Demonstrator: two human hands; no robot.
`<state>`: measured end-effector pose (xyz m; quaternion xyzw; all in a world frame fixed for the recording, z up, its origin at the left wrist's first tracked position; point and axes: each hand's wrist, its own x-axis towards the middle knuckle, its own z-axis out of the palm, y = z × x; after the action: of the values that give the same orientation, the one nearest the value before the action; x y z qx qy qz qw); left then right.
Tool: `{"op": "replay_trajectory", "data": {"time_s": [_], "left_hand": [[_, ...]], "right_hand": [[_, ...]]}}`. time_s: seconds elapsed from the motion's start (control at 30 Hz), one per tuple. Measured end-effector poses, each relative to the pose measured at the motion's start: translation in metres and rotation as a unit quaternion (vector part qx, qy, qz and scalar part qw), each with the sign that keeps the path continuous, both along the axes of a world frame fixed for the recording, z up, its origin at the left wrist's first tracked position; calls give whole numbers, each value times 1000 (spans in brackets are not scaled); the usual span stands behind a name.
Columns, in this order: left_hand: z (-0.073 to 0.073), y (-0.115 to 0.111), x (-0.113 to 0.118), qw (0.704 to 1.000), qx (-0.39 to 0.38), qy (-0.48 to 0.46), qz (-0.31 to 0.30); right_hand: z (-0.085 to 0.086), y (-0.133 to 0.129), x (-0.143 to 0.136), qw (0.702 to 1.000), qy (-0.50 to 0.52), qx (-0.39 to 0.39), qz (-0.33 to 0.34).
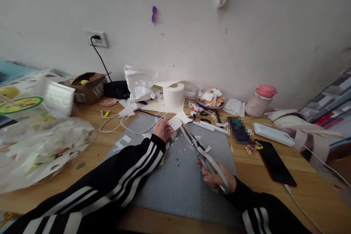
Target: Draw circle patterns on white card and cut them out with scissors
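My left hand (162, 129) pinches the left edge of a small white piece of paper (175, 122) printed with dark honeycomb-like outlines. A pale, unprinted flap shows at its upper right. In my right hand (216, 179) is a large pair of scissors (204, 155) with grey handles. Their blades point up and left, with the tips at the paper's lower right edge. Whether the blades have the paper between them I cannot tell. Both hands are above a grey cutting mat (181, 197) strewn with small white scraps.
Behind the mat stand a paper roll (173, 95), a glue gun (195, 109) and a bowl of scraps (210, 98). To the right are a pink-lidded bottle (261, 100), a phone (275, 162) and a white power bank (273, 134). Plastic bags (41, 153) fill the left; a white cable (123, 124) crosses the mat.
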<state>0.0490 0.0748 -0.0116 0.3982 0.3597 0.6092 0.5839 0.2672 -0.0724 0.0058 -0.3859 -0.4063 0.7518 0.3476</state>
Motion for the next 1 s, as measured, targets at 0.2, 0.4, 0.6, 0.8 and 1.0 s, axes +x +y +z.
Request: {"op": "replay_trajectory", "data": {"time_s": [0.2, 0.4, 0.6, 0.8, 1.0], "left_hand": [[-1, -9, 2, 982, -84, 58, -161], [-4, -16, 5, 973, -88, 101, -189], [-4, -15, 3, 971, -94, 127, -181], [-6, -15, 4, 967, -99, 145, -184], [-8, -14, 4, 968, -89, 147, -180]], "right_hand": [[3, -2, -3, 999, 41, -14, -4], [4, 1, 1, 996, 71, -39, 29], [4, 6, 7, 990, 105, -56, 72], [3, 6, 7, 988, 119, -53, 82], [3, 5, 5, 990, 112, -50, 69]]}}
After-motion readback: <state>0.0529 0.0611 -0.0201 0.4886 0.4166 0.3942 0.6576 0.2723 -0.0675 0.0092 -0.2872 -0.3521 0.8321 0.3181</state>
